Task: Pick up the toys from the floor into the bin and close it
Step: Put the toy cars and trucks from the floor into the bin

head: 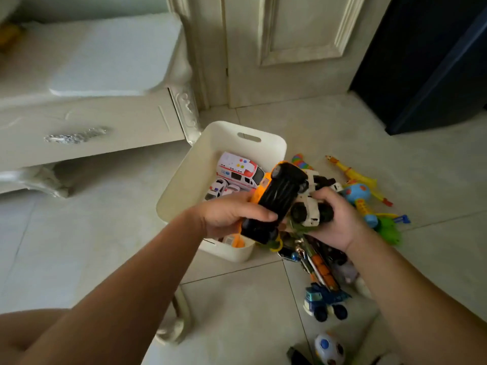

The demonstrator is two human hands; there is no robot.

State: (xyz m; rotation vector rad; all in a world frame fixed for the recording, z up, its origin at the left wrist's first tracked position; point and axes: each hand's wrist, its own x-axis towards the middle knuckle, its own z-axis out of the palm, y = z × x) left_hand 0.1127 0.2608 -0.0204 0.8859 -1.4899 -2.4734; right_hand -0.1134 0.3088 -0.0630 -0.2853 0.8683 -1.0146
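Left hand grips truck, right hand white car; bin holds ambulance.

A bin in the middle, toys on the floor to its right.
The bin sits on the floor, with a cabinet to its left and a door far behind it. In the bin lie a van and, just nearer, some little cars. The left hand holds a big toy car over the bin's near right side. The right hand holds a small toy car close beside it, on the right. Right of the bin lies a pile of toys. Nearer stands a truck, and nearest of all is a ball.
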